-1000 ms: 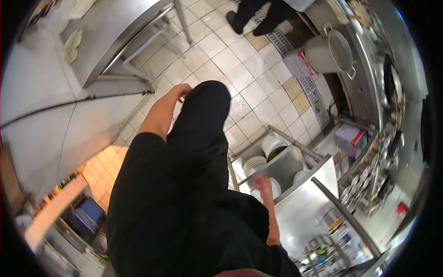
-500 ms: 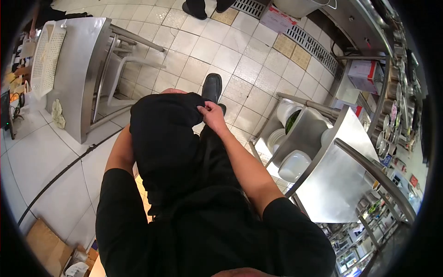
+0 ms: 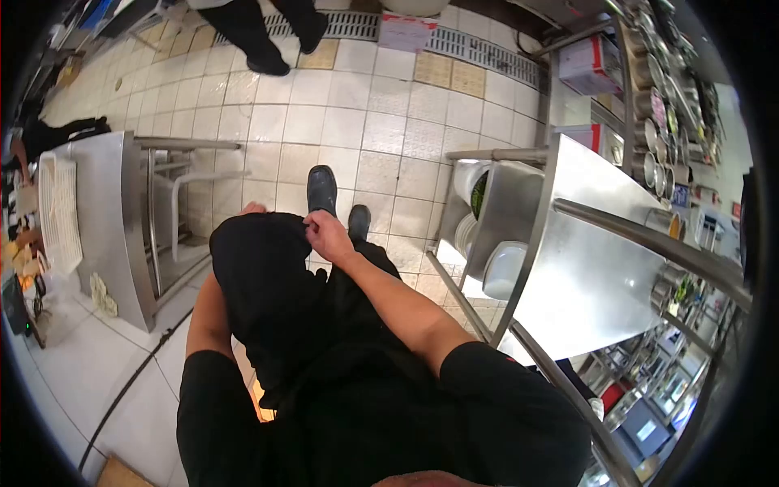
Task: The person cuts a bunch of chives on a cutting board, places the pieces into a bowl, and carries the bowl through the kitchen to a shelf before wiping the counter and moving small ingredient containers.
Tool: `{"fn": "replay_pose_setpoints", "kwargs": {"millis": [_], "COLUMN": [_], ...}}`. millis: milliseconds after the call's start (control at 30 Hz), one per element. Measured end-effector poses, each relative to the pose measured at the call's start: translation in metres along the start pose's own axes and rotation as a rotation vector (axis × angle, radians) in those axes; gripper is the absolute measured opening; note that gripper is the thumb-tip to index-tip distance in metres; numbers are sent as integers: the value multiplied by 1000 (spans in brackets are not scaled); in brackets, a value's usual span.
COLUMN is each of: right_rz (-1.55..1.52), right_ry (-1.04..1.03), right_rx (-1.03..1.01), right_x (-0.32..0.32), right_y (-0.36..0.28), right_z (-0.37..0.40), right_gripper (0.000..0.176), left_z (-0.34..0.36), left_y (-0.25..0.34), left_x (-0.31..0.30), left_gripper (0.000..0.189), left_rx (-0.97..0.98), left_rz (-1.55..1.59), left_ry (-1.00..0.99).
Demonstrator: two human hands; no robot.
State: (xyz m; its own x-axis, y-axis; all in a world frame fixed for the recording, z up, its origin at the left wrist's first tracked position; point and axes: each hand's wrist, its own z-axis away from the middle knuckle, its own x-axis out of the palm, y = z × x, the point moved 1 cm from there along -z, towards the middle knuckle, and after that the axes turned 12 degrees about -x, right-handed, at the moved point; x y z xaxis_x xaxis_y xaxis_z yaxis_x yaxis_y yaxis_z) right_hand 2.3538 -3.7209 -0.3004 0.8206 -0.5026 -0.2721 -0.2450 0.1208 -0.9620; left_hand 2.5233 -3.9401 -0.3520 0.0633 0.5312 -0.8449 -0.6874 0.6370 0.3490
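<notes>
- At 9 o'clock, far out, a white basket (image 3: 61,217) lies on the steel table (image 3: 122,260); a crumpled cloth (image 3: 103,295) is between 8 and 9, by the table's near end.
- Between 9 and 10, nearer the middle, the left grip (image 3: 255,209) shows only in part above the raised knee. Its fingers are mostly hidden — I cannot tell whether it is open or closed on the cloth of the trousers.
- The black trousers (image 3: 264,264) are at 9 o'clock, worn by the person, between the two forearms. The cloth is bunched and folded around the bent leg.
- At 11, near the top edge, another person's legs (image 3: 243,36) stand by the drain (image 3: 357,26), well apart from both grips.
- At 9, close to the centre, the right grip (image 3: 329,238) has its fingers curled in at the edge of the trousers; whether it pinches the cloth is unclear. Beyond it, at 10, is a black shoe (image 3: 322,188).
- Between 3 and 4, a white bowl (image 3: 505,272) and stacked plates (image 3: 465,234) sit in the steel unit (image 3: 596,268) — neither grip touches them.
</notes>
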Motion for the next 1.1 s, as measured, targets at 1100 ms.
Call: {"fn": "replay_pose_setpoints", "kwargs": {"millis": [1100], "right_rz": [409], "right_ry": [243], "right_rx": [645], "right_x": [-151], "right_y": [4], "right_z": [382], "right_gripper": [21], "left_z": [38], "left_y": [90], "left_x": [19], "left_gripper": [20], "left_rx": [-378], "left_rz": [515], "left_ry": [-659]}}
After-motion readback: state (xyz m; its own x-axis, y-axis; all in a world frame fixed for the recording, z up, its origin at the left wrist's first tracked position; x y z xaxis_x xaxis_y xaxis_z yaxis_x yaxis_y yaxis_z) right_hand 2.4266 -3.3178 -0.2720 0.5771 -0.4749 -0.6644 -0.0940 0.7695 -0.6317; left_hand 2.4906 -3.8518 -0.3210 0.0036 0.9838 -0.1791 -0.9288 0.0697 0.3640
